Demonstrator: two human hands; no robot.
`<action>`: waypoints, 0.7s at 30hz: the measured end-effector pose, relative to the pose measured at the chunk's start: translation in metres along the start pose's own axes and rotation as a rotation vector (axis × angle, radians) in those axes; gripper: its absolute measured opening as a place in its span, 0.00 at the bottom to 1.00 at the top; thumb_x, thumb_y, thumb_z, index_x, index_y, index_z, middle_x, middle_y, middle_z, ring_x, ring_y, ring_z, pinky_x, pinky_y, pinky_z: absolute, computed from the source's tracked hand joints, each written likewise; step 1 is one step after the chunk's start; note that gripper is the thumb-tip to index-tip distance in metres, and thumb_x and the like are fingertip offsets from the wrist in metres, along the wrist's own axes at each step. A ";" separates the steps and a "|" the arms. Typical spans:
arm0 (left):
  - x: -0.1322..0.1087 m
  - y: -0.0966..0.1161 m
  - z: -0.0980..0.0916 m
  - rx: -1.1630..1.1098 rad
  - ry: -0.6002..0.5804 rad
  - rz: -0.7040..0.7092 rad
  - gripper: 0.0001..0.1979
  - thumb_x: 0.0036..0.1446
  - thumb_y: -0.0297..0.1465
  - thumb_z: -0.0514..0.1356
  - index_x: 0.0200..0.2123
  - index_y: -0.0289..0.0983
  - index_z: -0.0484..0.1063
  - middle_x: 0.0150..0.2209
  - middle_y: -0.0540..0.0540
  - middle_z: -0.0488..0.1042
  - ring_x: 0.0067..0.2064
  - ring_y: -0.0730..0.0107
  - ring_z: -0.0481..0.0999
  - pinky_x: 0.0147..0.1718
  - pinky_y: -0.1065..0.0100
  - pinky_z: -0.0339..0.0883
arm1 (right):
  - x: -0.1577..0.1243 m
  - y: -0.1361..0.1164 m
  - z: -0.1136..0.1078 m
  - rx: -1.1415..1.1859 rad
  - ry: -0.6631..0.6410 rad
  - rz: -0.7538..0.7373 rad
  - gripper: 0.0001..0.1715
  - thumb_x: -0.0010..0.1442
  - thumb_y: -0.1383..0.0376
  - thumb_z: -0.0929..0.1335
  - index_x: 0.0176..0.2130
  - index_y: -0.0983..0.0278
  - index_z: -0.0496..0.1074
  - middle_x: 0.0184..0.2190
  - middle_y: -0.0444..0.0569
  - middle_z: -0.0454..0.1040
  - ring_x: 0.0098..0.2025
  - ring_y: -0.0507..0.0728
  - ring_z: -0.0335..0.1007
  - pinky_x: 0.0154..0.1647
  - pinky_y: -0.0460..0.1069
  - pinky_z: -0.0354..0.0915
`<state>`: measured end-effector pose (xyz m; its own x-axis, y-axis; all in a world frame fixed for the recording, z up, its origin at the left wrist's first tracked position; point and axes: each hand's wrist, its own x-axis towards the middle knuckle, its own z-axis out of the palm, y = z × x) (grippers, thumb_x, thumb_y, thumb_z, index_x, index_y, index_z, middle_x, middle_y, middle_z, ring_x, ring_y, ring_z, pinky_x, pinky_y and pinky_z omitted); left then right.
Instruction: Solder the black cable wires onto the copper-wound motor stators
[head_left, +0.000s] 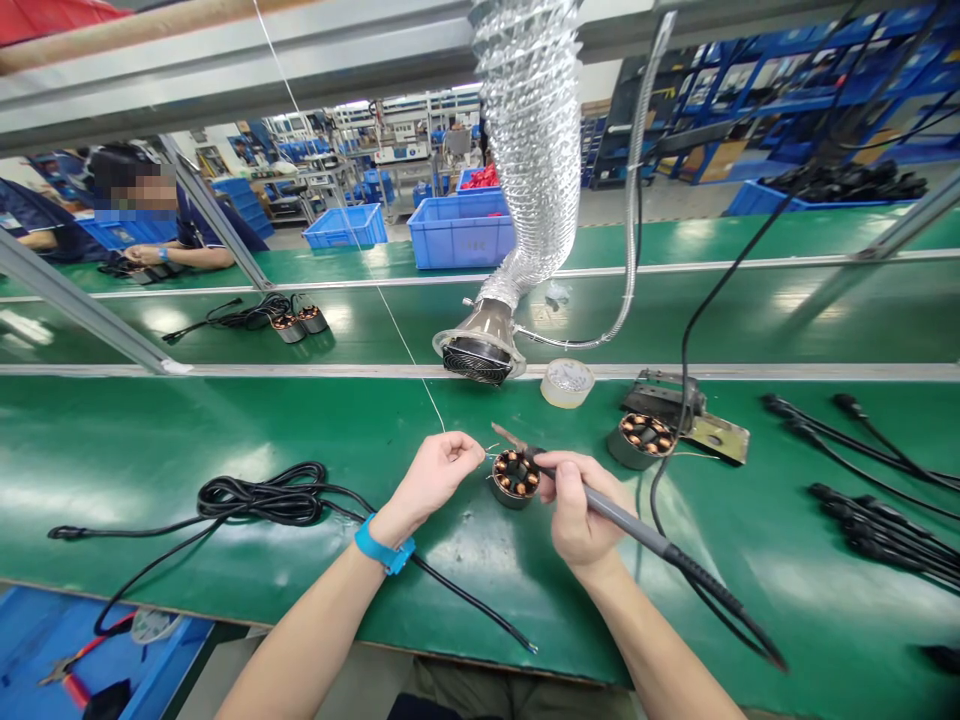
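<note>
soldering under way: left hand (433, 474) pinches solder wire (420, 378), right hand (576, 510) grips soldering iron (637, 528) at the stator (515, 477); a second stator (640, 440) waits on the tabletop (225, 430).

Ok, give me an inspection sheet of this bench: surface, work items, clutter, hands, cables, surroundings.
Surface: green bench, glossy.
Work items: stator between the hands; soldering iron tip at it; solder wire fed from above.
Clutter: second stator, tape roll, metal stand.
Hands: left hand pinches the solder wire; right hand grips the iron.
Cables: black coil left; leads right.
Surroundings: fume duct, blue bins, a co-worker at far left.
</note>
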<state>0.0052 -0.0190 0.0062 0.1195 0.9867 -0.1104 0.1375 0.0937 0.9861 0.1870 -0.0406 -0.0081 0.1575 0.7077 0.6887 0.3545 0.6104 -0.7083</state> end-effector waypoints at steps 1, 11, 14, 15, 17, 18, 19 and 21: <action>0.000 0.000 0.000 -0.001 -0.002 0.001 0.13 0.53 0.38 0.62 0.28 0.32 0.72 0.24 0.52 0.66 0.27 0.77 0.61 0.28 0.73 0.54 | 0.002 -0.002 0.001 -0.005 -0.023 -0.017 0.12 0.65 0.67 0.63 0.38 0.61 0.76 0.22 0.43 0.73 0.23 0.52 0.71 0.30 0.49 0.70; -0.002 0.000 -0.002 -0.019 -0.054 0.066 0.13 0.56 0.38 0.62 0.30 0.32 0.72 0.27 0.50 0.69 0.30 0.75 0.64 0.32 0.73 0.59 | 0.012 0.004 0.018 -0.015 -0.310 -0.155 0.25 0.63 0.73 0.66 0.57 0.56 0.66 0.46 0.50 0.67 0.43 0.53 0.73 0.46 0.49 0.71; -0.003 0.000 -0.002 -0.029 -0.069 0.095 0.14 0.57 0.38 0.61 0.32 0.31 0.72 0.29 0.49 0.70 0.32 0.74 0.66 0.33 0.73 0.61 | 0.010 0.006 0.021 0.004 -0.360 -0.150 0.27 0.64 0.74 0.64 0.59 0.54 0.64 0.48 0.50 0.65 0.44 0.51 0.73 0.47 0.48 0.71; -0.003 0.001 -0.002 -0.034 -0.076 0.099 0.14 0.57 0.39 0.61 0.32 0.31 0.72 0.30 0.48 0.71 0.33 0.73 0.67 0.34 0.72 0.61 | 0.009 0.007 0.021 0.003 -0.369 -0.149 0.28 0.64 0.74 0.64 0.59 0.53 0.63 0.48 0.49 0.65 0.44 0.51 0.73 0.47 0.48 0.71; -0.004 0.002 -0.003 -0.059 -0.102 0.106 0.14 0.57 0.38 0.62 0.33 0.31 0.72 0.32 0.47 0.72 0.34 0.71 0.70 0.36 0.71 0.63 | 0.008 0.009 0.022 -0.006 -0.377 -0.154 0.28 0.65 0.74 0.63 0.60 0.53 0.63 0.47 0.49 0.65 0.44 0.51 0.72 0.48 0.48 0.71; -0.005 0.003 -0.003 -0.072 -0.122 0.109 0.13 0.57 0.38 0.63 0.34 0.31 0.72 0.33 0.46 0.73 0.36 0.70 0.71 0.38 0.71 0.64 | 0.007 0.009 0.023 -0.012 -0.377 -0.162 0.28 0.65 0.74 0.63 0.59 0.52 0.63 0.46 0.49 0.65 0.44 0.52 0.72 0.48 0.49 0.71; -0.005 0.004 -0.003 -0.081 -0.140 0.113 0.13 0.56 0.37 0.63 0.35 0.31 0.72 0.34 0.45 0.74 0.37 0.69 0.72 0.40 0.70 0.65 | 0.006 0.010 0.023 -0.018 -0.375 -0.174 0.28 0.64 0.74 0.63 0.59 0.52 0.64 0.46 0.49 0.65 0.45 0.53 0.72 0.48 0.49 0.71; -0.004 0.003 -0.004 -0.082 -0.164 0.119 0.12 0.55 0.36 0.65 0.36 0.31 0.72 0.35 0.44 0.75 0.39 0.68 0.74 0.42 0.69 0.66 | 0.004 0.012 0.024 -0.024 -0.370 -0.200 0.29 0.64 0.75 0.62 0.59 0.52 0.64 0.46 0.48 0.65 0.45 0.53 0.71 0.49 0.50 0.71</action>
<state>0.0008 -0.0223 0.0104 0.2898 0.9571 -0.0046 0.0330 -0.0052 0.9994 0.1696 -0.0220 -0.0171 -0.2568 0.6587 0.7072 0.3661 0.7435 -0.5596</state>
